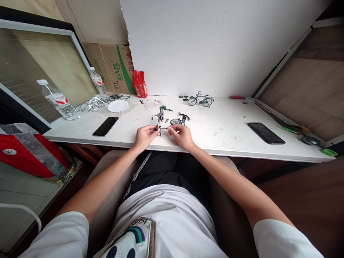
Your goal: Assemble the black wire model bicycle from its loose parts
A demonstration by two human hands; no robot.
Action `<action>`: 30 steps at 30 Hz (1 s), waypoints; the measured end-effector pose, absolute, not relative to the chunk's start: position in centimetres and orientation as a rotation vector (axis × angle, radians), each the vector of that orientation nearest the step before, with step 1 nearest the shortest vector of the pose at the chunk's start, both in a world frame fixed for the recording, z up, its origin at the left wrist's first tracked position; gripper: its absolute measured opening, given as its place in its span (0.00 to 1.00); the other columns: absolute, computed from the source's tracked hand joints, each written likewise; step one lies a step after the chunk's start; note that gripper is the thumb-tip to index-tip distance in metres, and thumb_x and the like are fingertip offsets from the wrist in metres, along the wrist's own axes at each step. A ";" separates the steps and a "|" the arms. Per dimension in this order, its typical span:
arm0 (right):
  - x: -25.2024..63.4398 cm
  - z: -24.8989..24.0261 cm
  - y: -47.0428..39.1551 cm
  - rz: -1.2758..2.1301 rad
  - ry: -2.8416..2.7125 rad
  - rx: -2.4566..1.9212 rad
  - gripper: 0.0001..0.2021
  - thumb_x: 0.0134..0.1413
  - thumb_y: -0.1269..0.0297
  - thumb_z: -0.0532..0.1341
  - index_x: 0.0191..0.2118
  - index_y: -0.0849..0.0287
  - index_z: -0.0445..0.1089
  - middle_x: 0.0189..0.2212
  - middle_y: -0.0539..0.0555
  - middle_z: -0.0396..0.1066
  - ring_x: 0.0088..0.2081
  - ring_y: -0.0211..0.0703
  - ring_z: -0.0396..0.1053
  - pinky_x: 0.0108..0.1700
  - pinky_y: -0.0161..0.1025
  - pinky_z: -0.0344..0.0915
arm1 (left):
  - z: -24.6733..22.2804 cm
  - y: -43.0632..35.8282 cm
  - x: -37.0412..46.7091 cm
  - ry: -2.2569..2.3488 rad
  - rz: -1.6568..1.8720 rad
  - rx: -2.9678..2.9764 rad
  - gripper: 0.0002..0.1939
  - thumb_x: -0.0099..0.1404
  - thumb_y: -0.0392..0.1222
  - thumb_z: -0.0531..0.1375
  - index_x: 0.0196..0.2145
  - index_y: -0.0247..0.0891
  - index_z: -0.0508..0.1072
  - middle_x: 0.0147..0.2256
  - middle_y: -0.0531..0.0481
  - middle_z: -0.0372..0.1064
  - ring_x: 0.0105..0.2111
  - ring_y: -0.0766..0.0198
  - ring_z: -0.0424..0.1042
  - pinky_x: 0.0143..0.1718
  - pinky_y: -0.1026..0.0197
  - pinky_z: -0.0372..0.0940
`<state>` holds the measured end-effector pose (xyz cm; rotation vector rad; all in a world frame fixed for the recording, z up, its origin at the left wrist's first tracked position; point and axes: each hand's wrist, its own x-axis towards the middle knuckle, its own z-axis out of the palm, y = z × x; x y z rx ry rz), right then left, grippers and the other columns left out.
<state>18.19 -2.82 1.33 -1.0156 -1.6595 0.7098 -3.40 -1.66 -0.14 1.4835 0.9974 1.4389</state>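
My left hand [146, 136] is closed at the front middle of the table, its fingers pinching a partly built dark model bicycle [158, 120]. The front wheel and handlebar of this model point away from me. With thumb and forefinger together, my right hand [181, 137] grips a thin dark rod [164, 128], whose far end meets the model near my left fingertips. What kind of rod it is cannot be made out. Just beyond my right hand lie a loose spoked wheel [175, 122] and a black curved part [185, 117]. A green part [167, 109] rests past the model's front wheel.
A finished-looking green model bicycle [200, 100] stands at the back. Phones lie left [105, 126] and right [265, 133]. Water bottles [59, 102], a white round lid [117, 105], a red box [140, 85] and a cardboard box [115, 68] are at the left.
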 end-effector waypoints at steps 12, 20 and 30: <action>18.2 1.0 -2.7 0.701 -1.649 -1.018 0.23 0.63 0.38 0.64 0.38 0.55 0.80 0.34 0.55 0.81 0.37 0.49 0.77 0.38 0.43 0.70 | -0.2 -1.6 -3.5 0.990 1.437 1.479 0.25 0.55 0.53 0.77 0.44 0.32 0.84 0.41 0.38 0.83 0.34 0.55 0.82 0.46 0.51 0.77; 18.2 0.8 -2.6 0.647 -1.624 -1.033 0.20 0.62 0.42 0.68 0.41 0.55 0.82 0.41 0.57 0.83 0.40 0.50 0.77 0.36 0.41 0.68 | -0.5 -1.5 -3.5 0.975 1.445 1.474 0.25 0.55 0.52 0.77 0.45 0.31 0.84 0.42 0.37 0.83 0.35 0.54 0.83 0.46 0.50 0.78; 18.1 0.7 -2.5 0.623 -1.616 -1.026 0.19 0.62 0.43 0.68 0.40 0.56 0.84 0.41 0.57 0.84 0.41 0.50 0.79 0.37 0.41 0.69 | -1.0 -1.3 -3.5 0.966 1.492 1.510 0.23 0.55 0.50 0.77 0.44 0.32 0.85 0.41 0.38 0.84 0.35 0.54 0.83 0.46 0.49 0.79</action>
